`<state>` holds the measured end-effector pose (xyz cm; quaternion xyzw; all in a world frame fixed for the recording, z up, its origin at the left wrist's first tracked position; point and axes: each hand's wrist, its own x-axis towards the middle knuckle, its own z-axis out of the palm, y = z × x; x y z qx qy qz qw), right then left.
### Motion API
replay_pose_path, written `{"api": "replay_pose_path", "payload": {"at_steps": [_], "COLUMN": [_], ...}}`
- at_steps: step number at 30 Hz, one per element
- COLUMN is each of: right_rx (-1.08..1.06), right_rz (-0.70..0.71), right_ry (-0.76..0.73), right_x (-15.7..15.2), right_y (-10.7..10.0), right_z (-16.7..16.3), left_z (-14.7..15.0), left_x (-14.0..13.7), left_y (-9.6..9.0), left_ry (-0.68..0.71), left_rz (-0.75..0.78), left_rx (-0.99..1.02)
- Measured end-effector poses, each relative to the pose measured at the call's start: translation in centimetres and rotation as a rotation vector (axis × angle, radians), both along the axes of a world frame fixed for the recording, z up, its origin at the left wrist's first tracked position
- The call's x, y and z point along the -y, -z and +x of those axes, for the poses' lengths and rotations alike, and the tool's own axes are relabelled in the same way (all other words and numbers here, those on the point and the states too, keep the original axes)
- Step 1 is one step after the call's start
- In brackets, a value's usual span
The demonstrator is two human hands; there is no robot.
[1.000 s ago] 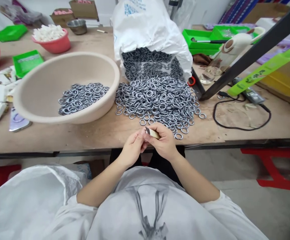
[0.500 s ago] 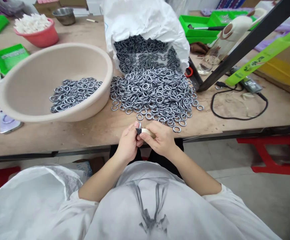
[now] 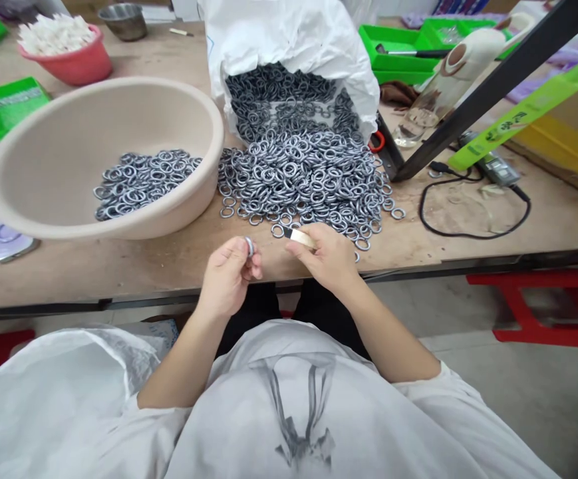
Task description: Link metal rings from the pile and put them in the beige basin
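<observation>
- I have the left grip pinching one grey ring between thumb and fingers, at the near edge of the tabletop.
- The right grip is wrapped round a short pale-handled tool, its dark tip pointing left, apart from the ring.
- Just beyond the right grip I see a heap of grey rings on the tabletop, with a few strays along its fringe.
- The heap runs back into the mouth of a white bag, which lies on its side with more rings inside.
- Left of the heap, just beside it, stands a wide beige basin holding a smaller batch of rings.
- Right of the heap I make out a dark metal bar slanting up, then a yellow-green strip.
- Farther back on the left are a green tray, a red bowl heaped with white pieces, and a metal bowl.
</observation>
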<state>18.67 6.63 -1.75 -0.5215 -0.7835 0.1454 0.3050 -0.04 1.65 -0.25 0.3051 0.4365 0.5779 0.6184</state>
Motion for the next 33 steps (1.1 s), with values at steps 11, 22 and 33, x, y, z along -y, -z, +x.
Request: {"api": "replay_pose_path", "payload": {"at_steps": [11, 22, 33], "right_rx": [0.576, -0.477, -0.916], "right_rz": [-0.086, -0.467, -0.650], "right_ry": [-0.041, -0.315, -0.332], "right_x": [-1.9, 0.1, 1.4], "right_y": [-1.4, -2.1, -0.5], "right_z": [-3.1, -1.8, -2.4], "left_z": [-2.5, -0.6, 1.1], "left_x": [-1.2, -0.6, -0.5], "left_y": [0.6, 1.3, 2.1], "left_ry": [-0.126, 0.149, 0.123], "left_rz": [-0.030, 0.422, 0.309], "left_rx": [-0.027, -0.931, -0.737]}}
